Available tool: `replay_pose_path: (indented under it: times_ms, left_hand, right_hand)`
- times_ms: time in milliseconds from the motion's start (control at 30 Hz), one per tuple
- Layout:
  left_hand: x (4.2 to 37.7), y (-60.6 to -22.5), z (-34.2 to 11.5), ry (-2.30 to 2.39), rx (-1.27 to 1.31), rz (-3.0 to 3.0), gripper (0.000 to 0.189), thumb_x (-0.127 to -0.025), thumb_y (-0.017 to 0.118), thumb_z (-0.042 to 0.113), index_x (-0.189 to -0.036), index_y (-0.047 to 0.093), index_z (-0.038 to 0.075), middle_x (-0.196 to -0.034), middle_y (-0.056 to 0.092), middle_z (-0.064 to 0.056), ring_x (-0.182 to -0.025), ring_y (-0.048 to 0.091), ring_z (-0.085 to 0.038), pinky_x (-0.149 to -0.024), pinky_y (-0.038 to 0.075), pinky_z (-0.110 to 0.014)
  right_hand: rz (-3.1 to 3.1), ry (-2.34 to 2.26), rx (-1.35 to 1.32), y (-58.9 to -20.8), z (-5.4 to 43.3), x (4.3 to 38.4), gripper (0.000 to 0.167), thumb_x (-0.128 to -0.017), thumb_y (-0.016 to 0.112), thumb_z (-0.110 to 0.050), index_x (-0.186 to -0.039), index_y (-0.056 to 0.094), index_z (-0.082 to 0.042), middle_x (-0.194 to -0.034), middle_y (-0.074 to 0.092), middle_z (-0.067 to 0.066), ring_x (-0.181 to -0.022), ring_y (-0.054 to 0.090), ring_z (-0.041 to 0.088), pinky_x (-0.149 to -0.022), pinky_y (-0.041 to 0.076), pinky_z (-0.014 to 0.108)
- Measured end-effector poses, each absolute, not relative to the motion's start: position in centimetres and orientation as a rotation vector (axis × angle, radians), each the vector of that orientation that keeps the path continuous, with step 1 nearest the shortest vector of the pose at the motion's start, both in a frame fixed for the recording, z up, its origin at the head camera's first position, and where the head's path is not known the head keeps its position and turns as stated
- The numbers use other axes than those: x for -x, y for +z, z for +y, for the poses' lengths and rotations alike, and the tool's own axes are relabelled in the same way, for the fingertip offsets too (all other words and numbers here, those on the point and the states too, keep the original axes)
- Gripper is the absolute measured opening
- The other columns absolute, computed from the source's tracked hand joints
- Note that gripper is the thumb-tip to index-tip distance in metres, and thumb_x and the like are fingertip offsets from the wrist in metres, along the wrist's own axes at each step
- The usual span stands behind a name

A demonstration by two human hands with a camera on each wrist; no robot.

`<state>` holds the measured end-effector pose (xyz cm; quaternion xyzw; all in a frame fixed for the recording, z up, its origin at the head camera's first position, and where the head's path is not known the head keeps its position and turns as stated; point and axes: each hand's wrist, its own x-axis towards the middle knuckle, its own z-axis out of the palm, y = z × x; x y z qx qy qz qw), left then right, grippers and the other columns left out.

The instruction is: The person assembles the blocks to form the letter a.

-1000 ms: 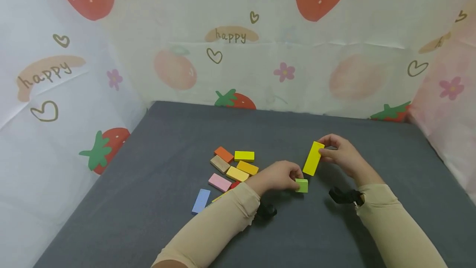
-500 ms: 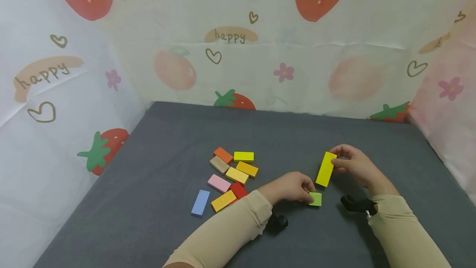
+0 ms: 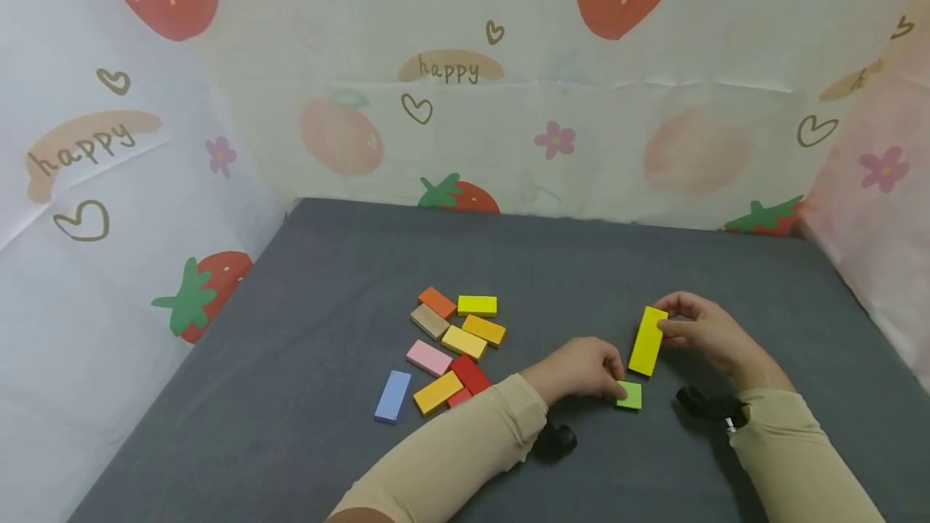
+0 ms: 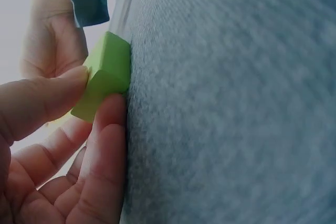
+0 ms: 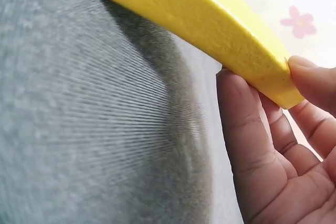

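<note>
My left hand (image 3: 581, 368) pinches a small light green block (image 3: 630, 396) between thumb and fingers, low over the dark grey cloth. In the left wrist view this green block (image 4: 111, 66) sits right at the cloth surface, its near end between the fingertips. A longer yellow block (image 3: 647, 341) is held at its upper right end by my right hand (image 3: 715, 339), thumb on one side and fingers on the other. The right wrist view has the yellow block (image 5: 205, 22) slanting above the cloth. Its free end points toward the green block, just beyond it in the head view.
Several blocks lie loosely grouped left of my hands, among them an orange block (image 3: 437, 302), a pink block (image 3: 429, 357), a blue block (image 3: 393, 395) and a red block (image 3: 471, 374) partly behind my left sleeve. A strawberry-print curtain (image 3: 465, 135) stands behind the cloth-covered table (image 3: 349, 248).
Both hands have moved right and nearer to me, carrying the green and yellow blocks with them. My left sleeve has uncovered more of the red and yellow-orange blocks.
</note>
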<state>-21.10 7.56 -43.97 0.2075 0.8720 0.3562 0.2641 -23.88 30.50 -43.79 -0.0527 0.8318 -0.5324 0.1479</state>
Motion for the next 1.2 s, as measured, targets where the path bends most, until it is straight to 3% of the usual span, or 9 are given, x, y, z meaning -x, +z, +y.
replay_pose_path:
  times_ms: [367, 733, 1200]
  left_hand:
    - [20.9, -43.6, 7.7, 0.835, -0.626, 2.486, 0.014, -0.080, 0.080, 0.022, -0.088, 0.069, 0.018, -0.075, 0.060, 0.010, -0.065, 0.052, -0.005, -0.060, 0.042, -0.017]
    - [20.4, -43.5, 7.4, 0.793, -0.557, 2.522, 0.025, -0.077, 0.083, 0.027, -0.079, 0.060, 0.018, -0.071, 0.055, 0.007, -0.062, 0.048, -0.008, -0.055, 0.039, -0.019]
    - [20.0, -43.3, 7.5, 0.767, -0.567, 2.526, 0.025, -0.078, 0.082, 0.028, -0.069, 0.061, 0.019, -0.065, 0.053, 0.007, -0.057, 0.047, -0.008, -0.052, 0.038, -0.019]
  right_hand:
    - [2.367, -1.536, 0.189, -43.9, 29.9, 23.8, 0.033, -0.099, 0.054, -0.008, -0.126, 0.046, 0.009, -0.118, 0.051, 0.018, -0.089, 0.063, 0.011, -0.081, 0.057, 0.030]
    - [2.336, -1.509, 0.206, -44.2, 29.0, 23.8, 0.032, -0.097, 0.055, -0.005, -0.124, 0.047, 0.009, -0.110, 0.050, 0.016, -0.090, 0.063, 0.013, -0.082, 0.057, 0.031]
    - [2.279, -1.442, 0.203, -44.6, 28.9, 23.8, 0.035, -0.097, 0.056, -0.009, -0.127, 0.049, 0.008, -0.109, 0.059, 0.013, -0.091, 0.063, 0.015, -0.083, 0.057, 0.033]
